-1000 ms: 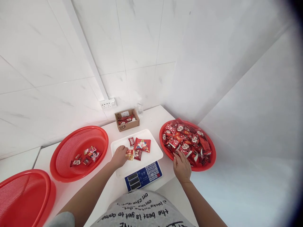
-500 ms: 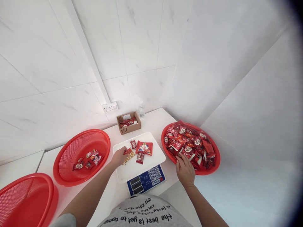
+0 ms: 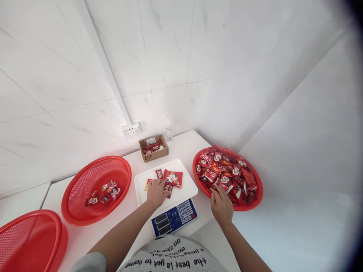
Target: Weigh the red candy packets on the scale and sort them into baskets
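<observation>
My left hand (image 3: 156,193) is over the white weighing tray (image 3: 185,192), fingers apart and lying on the small packets there; its fingertips partly cover them. Beside those fingers lies a yellow-and-red packet (image 3: 148,183). A small dark red packet (image 3: 159,173) is just beyond the hand, and a larger red packet (image 3: 173,178) with a colourful print is to its right. Another dark red packet (image 3: 169,189) shows partly under the hand. My right hand (image 3: 221,205) rests at the near rim of the full red basket (image 3: 258,198), fingers stretched over its red packets (image 3: 224,177).
Below the tray is the scale's blue keypad panel (image 3: 176,218). A red basket (image 3: 96,166) with several packets stands to the left, another red basket (image 3: 31,241) nearer. Behind the tray are a small cardboard box (image 3: 154,154) of packets and a clear plastic container (image 3: 168,134).
My left hand has let go of the yellow-and-red packet, which lies on the tray, and has moved right over the small packets. My right hand stays at the basket.
</observation>
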The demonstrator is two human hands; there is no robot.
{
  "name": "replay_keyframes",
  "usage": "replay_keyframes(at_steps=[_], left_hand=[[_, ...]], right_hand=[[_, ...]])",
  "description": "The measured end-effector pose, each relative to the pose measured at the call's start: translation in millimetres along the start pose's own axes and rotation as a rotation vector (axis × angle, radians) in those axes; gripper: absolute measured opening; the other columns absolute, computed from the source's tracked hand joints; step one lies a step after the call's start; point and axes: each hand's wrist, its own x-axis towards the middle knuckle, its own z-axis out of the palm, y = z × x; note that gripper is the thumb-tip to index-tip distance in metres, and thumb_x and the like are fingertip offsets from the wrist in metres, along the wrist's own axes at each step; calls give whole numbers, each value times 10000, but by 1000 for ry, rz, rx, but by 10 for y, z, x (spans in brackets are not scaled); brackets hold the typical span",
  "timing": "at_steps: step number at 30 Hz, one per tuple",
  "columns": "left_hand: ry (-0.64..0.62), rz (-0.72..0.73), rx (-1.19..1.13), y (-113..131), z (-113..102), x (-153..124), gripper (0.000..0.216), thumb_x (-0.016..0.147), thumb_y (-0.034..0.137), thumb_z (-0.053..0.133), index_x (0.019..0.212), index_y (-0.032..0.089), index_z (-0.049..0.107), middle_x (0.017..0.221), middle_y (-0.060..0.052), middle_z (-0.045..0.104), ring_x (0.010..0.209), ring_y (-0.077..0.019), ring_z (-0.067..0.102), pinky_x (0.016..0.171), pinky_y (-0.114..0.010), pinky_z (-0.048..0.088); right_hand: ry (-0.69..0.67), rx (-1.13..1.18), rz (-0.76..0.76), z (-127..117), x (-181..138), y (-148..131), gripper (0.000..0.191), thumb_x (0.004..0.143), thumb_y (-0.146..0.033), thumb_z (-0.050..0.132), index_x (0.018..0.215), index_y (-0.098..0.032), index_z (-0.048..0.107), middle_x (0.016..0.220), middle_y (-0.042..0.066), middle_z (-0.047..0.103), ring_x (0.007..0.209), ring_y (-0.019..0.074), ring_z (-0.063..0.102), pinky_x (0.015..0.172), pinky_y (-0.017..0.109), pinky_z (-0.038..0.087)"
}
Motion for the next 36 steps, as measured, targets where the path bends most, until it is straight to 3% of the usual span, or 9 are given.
replay_keyframes(at_steps=[5,9,13,17,20,24,26,30,36], left_hand=[[-29,-85,-156,40,38,-30,200,672,350,629,816,213,614,978,-46,582,1003,-250,486,869,-377,314],[-116,-150,-378,-69,1,-65,117,709,311,586,704,198,557,722,-6,619,753,-181,574,681,-284,392],[-159,-264,-530,-302,-102,-64,113,721,281,559,805,209,534,639,29,607,637,-148,577,577,-237,391],[-132,-207,-273,-454,-205,-40,416,669,292,596,1070,224,511,926,-27,632,906,-202,569,735,-271,400],[-93,-95,-67,-479,-221,-3,662,620,345,641,1238,241,428,1269,-91,475,1177,-274,399,924,-363,318],[-136,6,40,-486,-201,63,693,588,417,674,1223,260,446,1410,-76,317,1303,-313,203,1031,-460,164],[-145,39,55,-485,-202,80,572,591,435,674,1106,238,522,1335,-89,412,1279,-314,252,1029,-449,175],[-207,0,-40,-469,-222,74,362,614,382,655,907,206,537,1019,-101,591,1069,-293,479,882,-378,345],[-256,-95,-205,-474,-227,104,168,694,324,569,800,227,482,742,-1,610,704,-193,587,580,-255,380]], right_hand=[[19,-14,-12,14,-5,10,298,866,-250,378,990,-162,634,1147,89,596,1082,225,493,902,355,386],[19,-11,-16,12,-3,9,304,868,-256,369,992,-166,632,1145,89,596,1073,223,498,898,354,387],[4,-8,-15,8,-6,11,309,870,-256,362,998,-167,629,1148,90,593,1073,219,496,895,353,380],[3,3,-7,7,-11,11,311,869,-262,365,1003,-163,628,1141,95,597,1069,221,499,884,350,381],[-10,23,6,11,-14,12,315,870,-261,360,1007,-166,627,1144,96,595,1070,221,499,895,354,375],[-28,39,13,25,-21,23,324,871,-268,353,1014,-168,626,1152,96,591,1070,226,498,898,363,373],[-28,53,20,30,-24,27,330,872,-270,347,1020,-169,624,1156,98,587,1069,226,498,900,366,372],[-22,54,17,24,-18,24,322,871,-263,354,1002,-167,631,1122,96,607,1043,221,513,892,359,375],[-25,67,30,19,-6,10,315,870,-259,358,994,-163,630,1100,91,618,1031,217,517,882,355,378]])
